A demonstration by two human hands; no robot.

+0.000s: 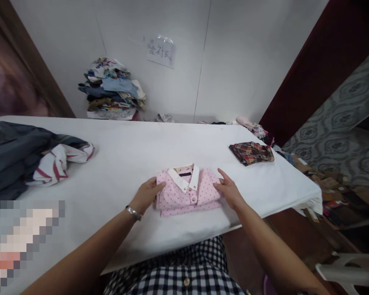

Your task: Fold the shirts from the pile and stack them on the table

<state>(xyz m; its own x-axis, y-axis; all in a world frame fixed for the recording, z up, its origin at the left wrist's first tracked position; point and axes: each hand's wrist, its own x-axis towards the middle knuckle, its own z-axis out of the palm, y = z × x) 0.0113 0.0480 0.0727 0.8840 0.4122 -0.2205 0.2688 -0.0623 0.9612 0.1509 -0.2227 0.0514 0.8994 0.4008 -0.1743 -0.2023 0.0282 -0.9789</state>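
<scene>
A pink shirt with dark dots lies folded near the table's front edge, its white collar and front buttons facing up. My left hand grips the shirt's left side, thumb on top and the other fingers around the edge, partly hidden. At the right side, my right hand pinches the fabric between the thumb and the fingers, with the index finger stretched out past it. A lower layer of the shirt shows below the front fold.
A folded plaid shirt lies on the white table at the right. Dark grey clothing and a white garment with red stripes lie loose at the left. Behind stands a tall clothes pile; a pixelated patch covers the lower left corner.
</scene>
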